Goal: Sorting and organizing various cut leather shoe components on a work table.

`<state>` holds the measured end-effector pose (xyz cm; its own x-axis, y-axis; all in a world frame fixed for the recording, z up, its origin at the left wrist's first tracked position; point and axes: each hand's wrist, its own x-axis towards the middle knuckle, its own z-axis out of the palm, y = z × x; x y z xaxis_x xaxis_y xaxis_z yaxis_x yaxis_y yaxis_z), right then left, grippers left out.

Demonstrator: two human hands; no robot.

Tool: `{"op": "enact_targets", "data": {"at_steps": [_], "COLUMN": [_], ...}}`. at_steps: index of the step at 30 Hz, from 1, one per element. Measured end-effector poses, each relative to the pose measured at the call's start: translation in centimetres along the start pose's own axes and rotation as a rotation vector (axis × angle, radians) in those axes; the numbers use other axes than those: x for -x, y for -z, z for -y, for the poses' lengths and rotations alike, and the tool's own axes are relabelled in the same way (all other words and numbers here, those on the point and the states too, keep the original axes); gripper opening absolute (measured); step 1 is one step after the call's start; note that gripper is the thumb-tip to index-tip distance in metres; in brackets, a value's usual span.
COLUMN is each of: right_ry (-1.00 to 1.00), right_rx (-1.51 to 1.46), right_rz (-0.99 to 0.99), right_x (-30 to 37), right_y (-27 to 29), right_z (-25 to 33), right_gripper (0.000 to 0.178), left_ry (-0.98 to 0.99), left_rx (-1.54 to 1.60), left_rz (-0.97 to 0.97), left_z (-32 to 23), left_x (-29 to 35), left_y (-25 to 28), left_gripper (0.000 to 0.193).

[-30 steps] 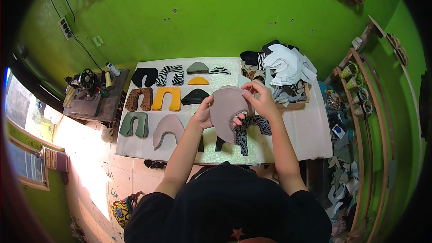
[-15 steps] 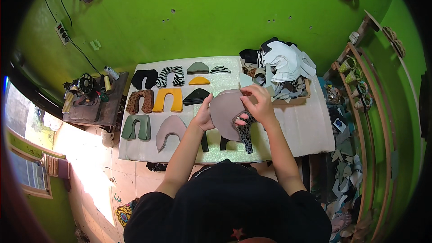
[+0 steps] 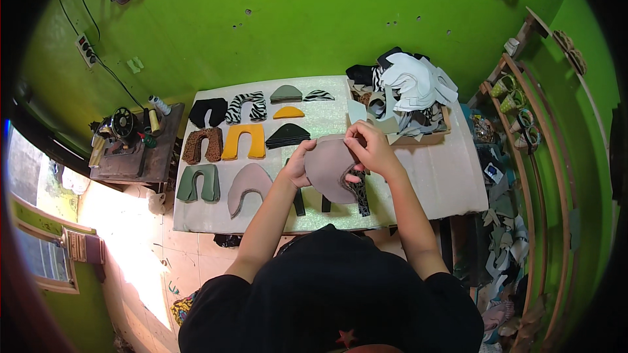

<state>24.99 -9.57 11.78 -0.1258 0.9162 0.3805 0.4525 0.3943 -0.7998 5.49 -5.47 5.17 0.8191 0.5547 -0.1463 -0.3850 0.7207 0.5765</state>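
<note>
In front of me, above the near part of the table, I hold a stack of taupe curved leather pieces point(image 3: 327, 167). My left hand point(image 3: 298, 165) is closed around its left side, thumb on top and fingertips showing at the inner curve. With thumb and forefinger, my right hand point(image 3: 369, 146) pinches the upper right edge. Beneath the held pieces lie black patterned pieces point(image 3: 361, 197) and plain black ones point(image 3: 299, 202), partly hidden. Left of my left forearm rests a pinkish-taupe arch-shaped stack point(image 3: 247, 183).
Arch-shaped stacks in green point(image 3: 198, 183), yellow point(image 3: 243, 142), leopard print point(image 3: 203, 146), zebra print point(image 3: 246, 107) and black point(image 3: 208, 113) fill the table's left side. A box of scraps point(image 3: 418, 104) stands at the back right. A sewing machine point(image 3: 124, 137) is at far left, a wooden rack point(image 3: 523, 157) at right.
My right fingers have shifted slightly left along the upper edge of the taupe pieces. The uneven layers there look more closely lined up. My left hand keeps its hold.
</note>
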Motion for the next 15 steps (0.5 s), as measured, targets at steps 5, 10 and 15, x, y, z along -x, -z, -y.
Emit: {"op": "enact_targets", "data": {"at_steps": [5, 10, 15], "right_ry": [-0.126, -0.141, -0.136], "right_rx": [-0.057, -0.089, -0.092], "right_rz": [0.075, 0.090, 0.052], "right_x": [-0.2, -0.2, -0.2], "right_y": [0.9, 1.0, 1.0], "right_z": [0.1, -0.2, -0.6], "right_gripper": [0.013, 0.013, 0.012], "left_ry": [-0.007, -0.028, 0.007], "left_rx": [0.100, 0.013, -0.017], "left_rz": [0.165, 0.134, 0.058], "left_z": [-0.5, -0.6, -0.5], "left_x": [0.1, -0.2, -0.3], "left_y": [-2.6, -2.7, -0.8], "left_gripper": [0.060, 0.060, 0.061]}}
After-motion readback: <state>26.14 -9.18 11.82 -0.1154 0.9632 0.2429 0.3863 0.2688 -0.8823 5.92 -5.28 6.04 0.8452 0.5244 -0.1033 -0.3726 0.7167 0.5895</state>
